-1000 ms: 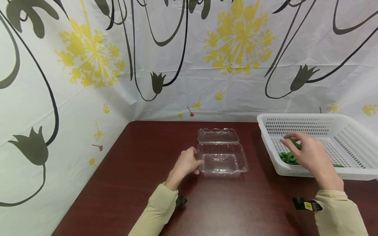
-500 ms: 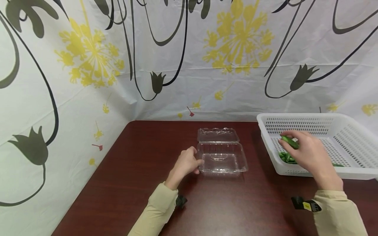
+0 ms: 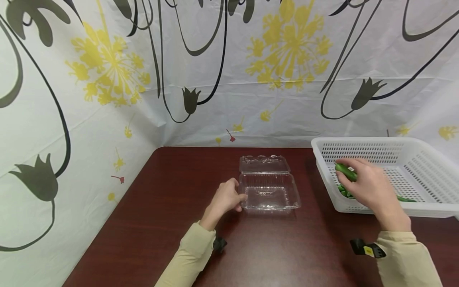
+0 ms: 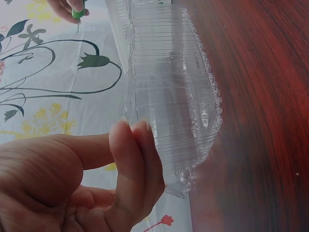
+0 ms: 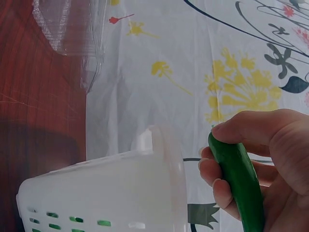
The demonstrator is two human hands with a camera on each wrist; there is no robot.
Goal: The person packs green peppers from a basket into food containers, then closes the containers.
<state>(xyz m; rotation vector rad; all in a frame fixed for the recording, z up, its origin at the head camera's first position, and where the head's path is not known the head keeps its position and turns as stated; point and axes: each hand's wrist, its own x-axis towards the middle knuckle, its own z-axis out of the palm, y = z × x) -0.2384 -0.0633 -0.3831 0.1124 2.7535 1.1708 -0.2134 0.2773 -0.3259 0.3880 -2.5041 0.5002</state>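
Observation:
A clear plastic clamshell container (image 3: 269, 191) lies with its lid raised back in the middle of the table, nothing inside. At its left rim my left hand (image 3: 224, 197) pinches the edge between thumb and fingers, which the left wrist view shows close up. My right hand (image 3: 369, 185) holds a green chili pepper (image 5: 236, 176) over the left part of a white plastic basket (image 3: 419, 209). Thumb and fingers curl round the pepper, its stem end pointing up and left in the head view. More green peppers (image 3: 344, 192) lie in the basket, partly hidden by the right hand.
The dark red-brown table (image 3: 172, 199) reaches back to a white curtain (image 3: 215, 71) with yellow and grey flower prints. A strip of table lies between the container and the basket's high perforated wall. Each wrist wears a small black camera.
My right hand has moved slightly left and up with the pepper, which now shows more fully between the fingers. The left hand and the container have stayed put.

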